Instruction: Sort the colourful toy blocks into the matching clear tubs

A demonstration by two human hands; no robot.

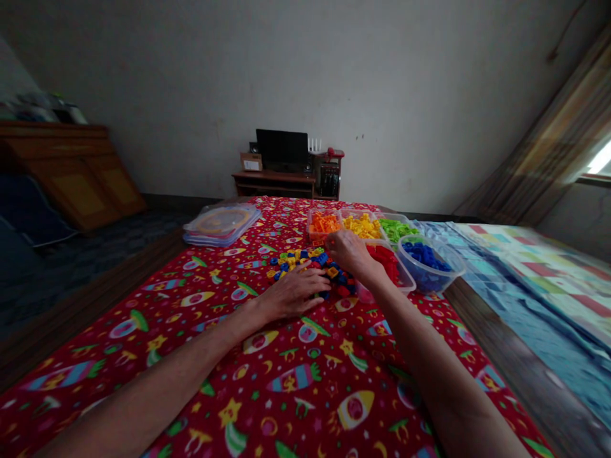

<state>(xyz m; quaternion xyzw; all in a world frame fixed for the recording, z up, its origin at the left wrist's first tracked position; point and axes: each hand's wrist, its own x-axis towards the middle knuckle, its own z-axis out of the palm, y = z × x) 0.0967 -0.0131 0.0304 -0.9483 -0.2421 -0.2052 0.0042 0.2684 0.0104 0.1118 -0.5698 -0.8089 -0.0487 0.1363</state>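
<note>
A mixed pile of small toy building bricks [298, 256], mostly blue, yellow and red, lies on the red patterned tablecloth [286, 343]. My left hand [300, 289] rests against the near side of this pile, fingers spread. Over the pile's right side, close to the tub of orange bricks [324, 222], hovers my right hand [351, 251]. Its fingers are drawn together, and whatever they pinch is hidden. Clear plastic tubs hold sorted pieces: yellow bricks [361, 225], green bricks [395, 229], red bricks [386, 259] partly behind my right hand and wrist, and blue bricks [426, 256].
Stacked clear lids [222, 224] lie at the table's left edge. A bed with a patchwork cover [548, 261] adjoins on the right. Beyond the table stand a desk with a black monitor [282, 150] and, to the left, a wooden cabinet [81, 175].
</note>
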